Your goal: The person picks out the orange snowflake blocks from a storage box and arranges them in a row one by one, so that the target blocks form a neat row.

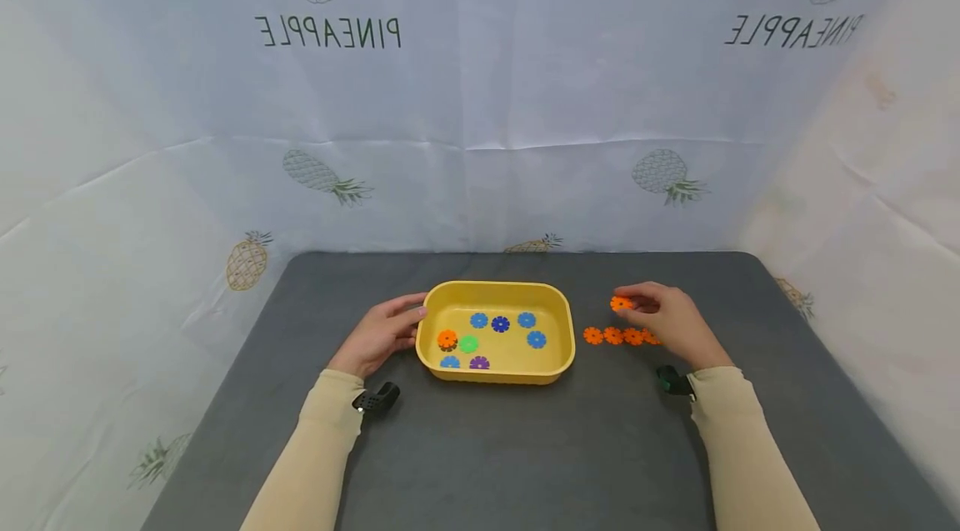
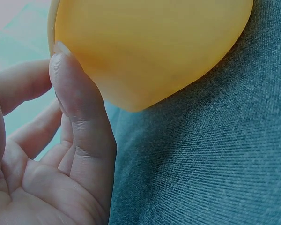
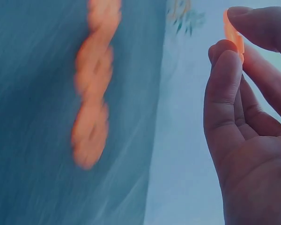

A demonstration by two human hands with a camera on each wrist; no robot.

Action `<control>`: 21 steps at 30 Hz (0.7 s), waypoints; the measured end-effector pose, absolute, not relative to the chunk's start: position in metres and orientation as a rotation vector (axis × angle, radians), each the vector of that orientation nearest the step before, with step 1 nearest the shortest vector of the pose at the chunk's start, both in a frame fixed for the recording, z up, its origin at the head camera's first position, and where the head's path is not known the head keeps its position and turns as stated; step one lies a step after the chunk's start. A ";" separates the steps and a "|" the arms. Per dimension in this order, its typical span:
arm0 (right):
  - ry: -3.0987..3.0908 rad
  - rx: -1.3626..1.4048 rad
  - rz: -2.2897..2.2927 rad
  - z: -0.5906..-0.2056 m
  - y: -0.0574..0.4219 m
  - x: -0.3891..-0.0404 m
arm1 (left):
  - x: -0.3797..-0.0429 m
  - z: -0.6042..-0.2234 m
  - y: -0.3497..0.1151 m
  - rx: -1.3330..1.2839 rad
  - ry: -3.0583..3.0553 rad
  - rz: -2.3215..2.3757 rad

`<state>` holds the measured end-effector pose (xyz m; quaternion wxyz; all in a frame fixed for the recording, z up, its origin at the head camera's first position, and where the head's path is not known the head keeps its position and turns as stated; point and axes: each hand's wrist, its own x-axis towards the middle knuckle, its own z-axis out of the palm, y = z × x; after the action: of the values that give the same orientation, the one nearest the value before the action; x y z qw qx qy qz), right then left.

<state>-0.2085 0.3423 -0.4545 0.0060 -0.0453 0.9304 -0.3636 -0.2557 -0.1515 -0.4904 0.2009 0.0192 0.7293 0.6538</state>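
Note:
My left hand (image 1: 382, 333) grips the left end of a yellow plastic tub (image 1: 495, 377); in the left wrist view the thumb (image 2: 86, 112) and forefinger meet at its rim. Between thumb and fingertips, my right hand (image 1: 667, 318) pinches an orange notched disc (image 1: 621, 303), seen edge-on as a thin orange piece (image 3: 233, 35) in the right wrist view. Below that hand, several like orange discs (image 1: 613, 336) lie in a row on the grey table, the rightmost partly behind the hand.
Inside the tub lie loose discs: several light blue ones (image 1: 527, 320), a dark blue one (image 1: 500, 324), a green one (image 1: 468, 344), a purple one (image 1: 479, 363) and an orange one (image 1: 447, 338). The grey table (image 1: 517, 456) ends at a white pineapple-print curtain (image 1: 480, 189).

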 end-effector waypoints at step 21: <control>2.907 0.075 -0.993 -0.483 0.412 -0.181 | -0.255 -0.487 -0.152 0.029 2.035 1.806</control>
<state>-0.1813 0.4124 -0.4832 0.0347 0.0245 0.9455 -0.3229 -0.2554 -0.1520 -0.4869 0.2088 0.0105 0.7315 0.6490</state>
